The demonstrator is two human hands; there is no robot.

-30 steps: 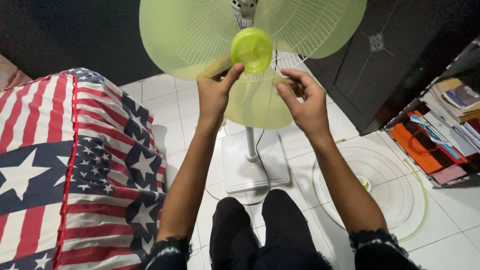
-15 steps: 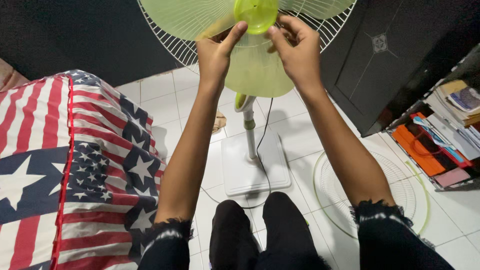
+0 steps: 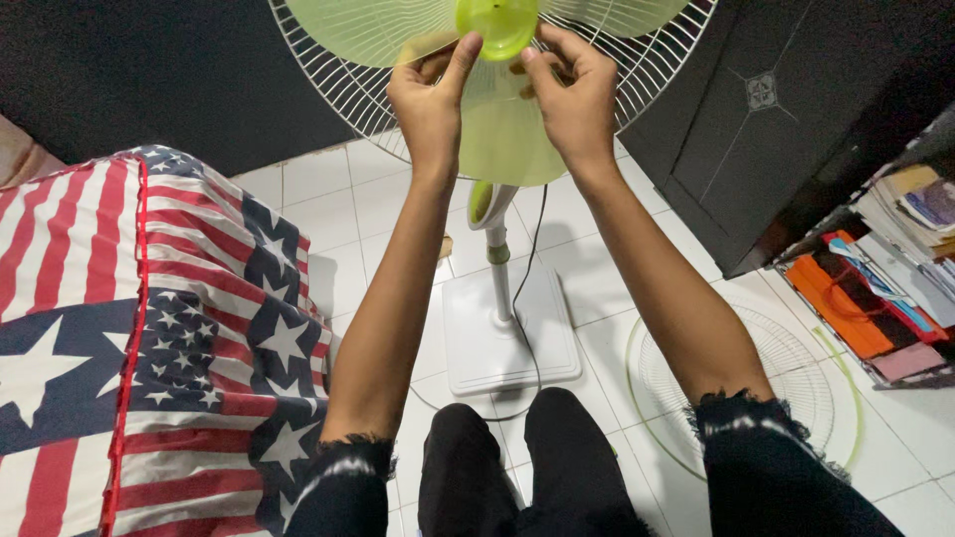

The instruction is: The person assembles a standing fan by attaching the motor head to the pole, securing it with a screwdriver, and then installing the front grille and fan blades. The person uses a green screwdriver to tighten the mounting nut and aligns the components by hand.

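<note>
The round lime-green blade cap (image 3: 496,24) sits at the hub of the fan, at the top edge of the view, and I have it pinched from both sides. My left hand (image 3: 430,99) presses its thumb against the cap's left rim with the other fingers curled behind; my right hand (image 3: 574,94) closes its thumb and fingertips on the right rim. Behind the cap spread the translucent green fan blades (image 3: 502,134), one hanging straight down between my wrists. Behind the blades stands the white wire rear guard (image 3: 343,94), its spokes showing on both sides of my hands.

Below, the fan's white pole (image 3: 500,273) runs down to the square white base (image 3: 507,343) on the white tiled floor (image 3: 338,214), and a dark power cord (image 3: 528,278) trails along the pole and over the base. My knees in black trousers (image 3: 517,467) are just in front of the base. The detached front guard (image 3: 796,383), white wire with a green rim, lies flat on the floor to the right, partly hidden by my right forearm. A cloth with red and white stripes and white stars on blue (image 3: 139,338) covers the left side. At the right edge a low shelf holds stacked books and folders (image 3: 885,283), next to a dark cabinet (image 3: 786,119).
</note>
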